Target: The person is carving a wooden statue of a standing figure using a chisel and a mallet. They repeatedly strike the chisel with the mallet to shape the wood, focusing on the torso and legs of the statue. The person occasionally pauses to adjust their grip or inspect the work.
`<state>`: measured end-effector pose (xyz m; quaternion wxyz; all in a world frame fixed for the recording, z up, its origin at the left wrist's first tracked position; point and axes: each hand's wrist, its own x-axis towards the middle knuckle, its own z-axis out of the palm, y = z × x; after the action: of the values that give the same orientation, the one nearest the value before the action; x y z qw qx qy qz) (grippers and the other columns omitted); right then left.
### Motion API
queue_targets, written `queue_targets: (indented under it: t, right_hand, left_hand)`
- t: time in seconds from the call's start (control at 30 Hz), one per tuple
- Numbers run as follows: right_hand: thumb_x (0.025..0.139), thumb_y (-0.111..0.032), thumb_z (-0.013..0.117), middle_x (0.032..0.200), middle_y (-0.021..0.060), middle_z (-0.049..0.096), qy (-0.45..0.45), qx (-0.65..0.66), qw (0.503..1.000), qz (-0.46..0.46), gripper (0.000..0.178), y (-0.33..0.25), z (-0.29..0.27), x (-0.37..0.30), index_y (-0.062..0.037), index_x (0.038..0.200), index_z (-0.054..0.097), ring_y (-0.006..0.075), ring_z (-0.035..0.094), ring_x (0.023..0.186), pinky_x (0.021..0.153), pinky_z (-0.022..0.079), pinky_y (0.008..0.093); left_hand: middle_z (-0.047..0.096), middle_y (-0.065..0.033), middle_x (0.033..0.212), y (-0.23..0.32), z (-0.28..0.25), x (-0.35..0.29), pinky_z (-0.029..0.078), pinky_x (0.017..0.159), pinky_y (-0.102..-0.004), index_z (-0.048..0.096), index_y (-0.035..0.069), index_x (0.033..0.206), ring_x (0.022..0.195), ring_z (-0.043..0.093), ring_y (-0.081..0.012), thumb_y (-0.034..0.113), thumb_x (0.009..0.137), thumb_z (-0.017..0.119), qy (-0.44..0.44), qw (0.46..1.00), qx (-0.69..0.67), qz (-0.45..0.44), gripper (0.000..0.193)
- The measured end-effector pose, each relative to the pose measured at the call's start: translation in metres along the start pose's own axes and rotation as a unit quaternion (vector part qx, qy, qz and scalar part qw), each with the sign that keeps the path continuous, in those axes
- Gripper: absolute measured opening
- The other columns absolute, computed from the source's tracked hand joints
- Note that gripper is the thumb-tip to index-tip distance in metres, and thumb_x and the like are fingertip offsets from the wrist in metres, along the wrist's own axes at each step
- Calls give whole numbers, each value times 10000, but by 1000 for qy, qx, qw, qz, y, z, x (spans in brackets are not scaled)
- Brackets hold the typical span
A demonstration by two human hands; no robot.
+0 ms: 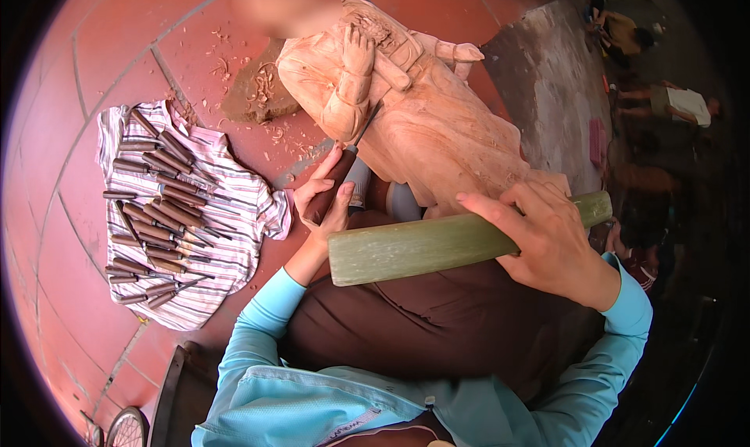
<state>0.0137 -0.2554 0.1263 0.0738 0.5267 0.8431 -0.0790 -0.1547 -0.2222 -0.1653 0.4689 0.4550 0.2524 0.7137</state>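
A carved wooden statue (445,119) of a robed figure lies before me, its head blurred at the top. My left hand (322,189) is closed around the dark handle of a carving chisel (341,173). The chisel's thin blade points up and away, its tip at the robe below the figure's bent arm. In my right hand (551,240) is a flat, greenish wooden mallet (414,250), gripped near its narrow right end. The mallet's broad end reaches left over my lap, close to the butt of the chisel but apart from it in this view.
On the left, several carving chisels (168,220) lie on a striped shirt (234,279) spread over red floor tiles (55,291). A brown stone or block (258,91) with wood shavings sits by the statue. Far right, other people (683,103) appear; a bicycle wheel (127,429) shows lower left.
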Motion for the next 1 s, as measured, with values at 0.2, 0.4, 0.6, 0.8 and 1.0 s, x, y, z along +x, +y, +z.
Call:
queue_targets:
  t: [0.2,0.4,0.6,0.8,1.0]
  right_hand:
    - [806,-155,595,841,62,512,-69,-110,987,-99,506,-30,-9,15,-217,1309,589,221,543,737,680,450,328]
    - [829,-207,579,738,17,440,-4,-153,974,-166,384,-48,-1,31,-219,1207,648,171,474,676,638,386,285]
    - [839,-205,571,712,3,405,4,-145,974,-173,355,-54,4,39,-213,1181,667,163,434,652,624,357,285]
    - [834,-211,574,714,12,388,31,-121,973,-192,425,-56,10,45,-227,1254,640,167,379,629,602,331,285]
    - [862,-279,559,764,57,454,127,-338,911,-198,416,-70,38,70,-281,1274,619,199,445,652,647,417,312]
  left_hand:
    - [533,-381,1251,-9,-4,-3,471,996,-490,344,90,1072,1214,535,-451,29,921,628,-21,999,-9,39,327]
    - [519,-384,1266,-24,-9,-9,431,1025,-536,335,89,1067,1237,504,-480,42,917,639,-12,998,-49,45,343]
    - [534,-385,1244,-26,-8,-4,442,1015,-524,319,91,1066,1219,523,-472,63,929,629,-16,998,-43,43,340]
    - [552,-350,1248,-30,-11,-4,404,1048,-553,368,78,1059,1213,529,-476,2,895,654,-20,996,-74,36,339]
    - [578,-327,1216,-29,-10,-6,377,1072,-555,371,77,1090,1191,563,-433,-32,893,640,3,998,-57,3,350]
